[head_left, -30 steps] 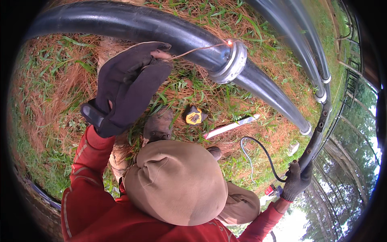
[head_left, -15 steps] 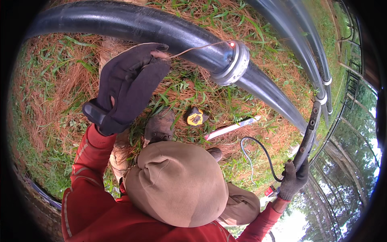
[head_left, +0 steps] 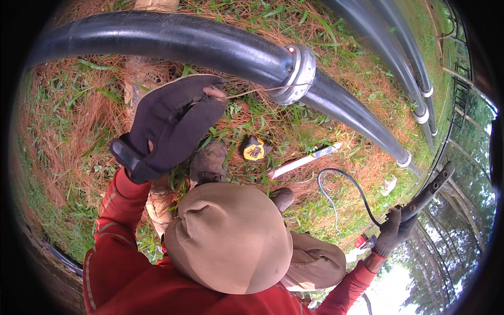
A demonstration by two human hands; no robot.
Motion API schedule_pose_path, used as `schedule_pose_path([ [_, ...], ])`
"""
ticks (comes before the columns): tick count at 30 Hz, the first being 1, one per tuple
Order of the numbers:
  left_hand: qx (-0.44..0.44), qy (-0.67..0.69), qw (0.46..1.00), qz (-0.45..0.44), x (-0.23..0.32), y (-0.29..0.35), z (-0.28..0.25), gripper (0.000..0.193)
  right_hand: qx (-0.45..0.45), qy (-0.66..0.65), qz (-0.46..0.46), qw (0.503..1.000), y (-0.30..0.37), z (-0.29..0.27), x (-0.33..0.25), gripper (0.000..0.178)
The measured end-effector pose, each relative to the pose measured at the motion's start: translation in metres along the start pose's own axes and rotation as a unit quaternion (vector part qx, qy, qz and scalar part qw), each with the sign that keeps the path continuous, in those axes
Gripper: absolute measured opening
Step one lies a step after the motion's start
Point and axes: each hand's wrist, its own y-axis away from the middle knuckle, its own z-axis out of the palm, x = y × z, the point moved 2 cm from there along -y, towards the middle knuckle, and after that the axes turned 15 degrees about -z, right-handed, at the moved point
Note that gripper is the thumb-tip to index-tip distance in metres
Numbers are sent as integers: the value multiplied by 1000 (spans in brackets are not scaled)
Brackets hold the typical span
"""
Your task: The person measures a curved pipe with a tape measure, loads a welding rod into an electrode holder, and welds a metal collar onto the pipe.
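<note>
My left hand point(head_left: 176, 123), in a dark glove with a bare fingertip showing, pinches a thin copper-coloured rod point(head_left: 247, 94). The rod runs right, across the lower part of a whitish metal collar point(head_left: 300, 76) around a thick black pipe point(head_left: 173, 34). A small red-glowing spot shows at the collar's upper left edge. Far to the right, my gloved right hand point(head_left: 389, 232) is closed around a long dark tool point(head_left: 428, 191) with round holes, which points up and right, apart from the pipes. A black cord point(head_left: 352, 181) loops from near that hand toward the ground.
Between my hands, a yellow-black tape measure point(head_left: 255, 149) and a white-red bar point(head_left: 304, 161) lie on pine needles and grass. My khaki-clad knee point(head_left: 231, 236) fills the lower middle. More black pipes point(head_left: 375, 50) with pale collars run at upper right. A railing and trees stand beyond.
The dark tool has swung right, away from the pipes, with my right hand. The rod's far end has left the glowing spot and lies lower on the collar. That spot looks smaller.
</note>
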Motion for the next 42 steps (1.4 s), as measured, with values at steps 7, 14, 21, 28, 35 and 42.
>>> schedule_pose_path([
  [7,-78,-79,994,-3,-19,-3,10,33,-90,223,-43,970,28,-37,79,35],
  [14,-120,-47,985,-117,6,-5,64,35,-127,219,180,951,101,-38,181,42],
  [21,-144,-131,972,-130,8,-13,97,32,-154,140,205,957,127,8,210,93],
  [28,-125,-283,948,-79,45,-7,154,17,-194,150,235,941,107,47,283,76],
  [35,-160,-279,941,-101,40,-20,182,26,-167,106,203,959,87,92,329,76],
  [42,-143,-264,941,-155,44,-18,204,17,-238,182,212,930,76,136,355,90],
])
